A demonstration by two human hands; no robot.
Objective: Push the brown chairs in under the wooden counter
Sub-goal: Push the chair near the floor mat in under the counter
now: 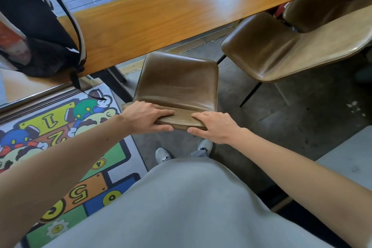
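Head view: we look down past a grey shirt (191, 203) at our two bare arms reaching forward to a brown chair.
Left hand (147, 116): we have it closed on the top edge of the chair's backrest, fingers lying over the front and the thumb wrapped underneath.
Right hand (215, 127): we grip the same edge just beside the left, fingers on top, thumb below.
Near chair (177, 82): its seat front sits under the edge of the wooden table (181, 12); the rest of the seat and the backrest stand out toward us.
Second chair (281, 50): it stands to the right, turned at an angle, with only a corner of its seat under the table and most of it out in the open.
Third chair (314, 12): partly seen behind the second one, largely beneath the table.
Backpack (34, 26): black, resting on the left end of the table, one strap hanging over the edge.
Floor: a bright cartoon number mat (66, 147) lies on the left; bare grey concrete (291, 119) lies beneath the chairs.
Feet: our white shoes (163, 156) show just behind the near chair.
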